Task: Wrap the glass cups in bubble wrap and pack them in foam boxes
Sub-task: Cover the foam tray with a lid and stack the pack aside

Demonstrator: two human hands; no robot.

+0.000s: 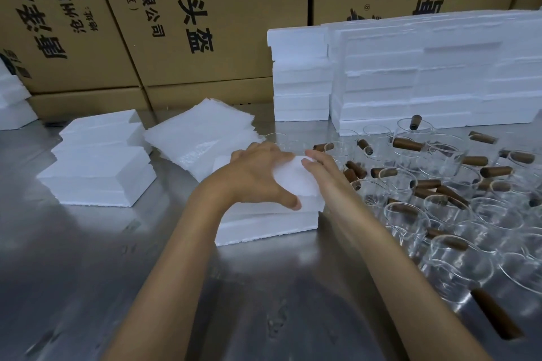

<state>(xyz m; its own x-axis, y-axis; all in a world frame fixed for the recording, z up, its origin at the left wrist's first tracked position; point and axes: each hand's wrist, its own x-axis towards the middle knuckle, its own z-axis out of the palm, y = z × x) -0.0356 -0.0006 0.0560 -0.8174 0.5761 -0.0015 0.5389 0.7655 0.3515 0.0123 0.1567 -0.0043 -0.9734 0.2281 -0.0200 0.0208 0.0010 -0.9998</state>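
Brown cardboard cartons (181, 23) printed with black characters are standing as a wall behind the steel table (88, 272). Against them, far right of the foam box (264, 223) at the table's middle, a tall stack of white foam boxes (425, 73) is rising. Right of the middle foam box, a crowd of glass cups (469, 214) with brown wooden handles is filling the table, touching one another. Left of it, a shorter foam pile (99, 164) is sitting, and behind it a heap of bubble wrap sheets (202, 138) is lying. Over the box, the left hand (258, 176) is gripping a wrapped bundle (293, 176), thumb curled under its near edge. The right hand (322, 170) is pressing the bundle's right side with bent fingers. The bundle is sitting between both hands, on the box's top.
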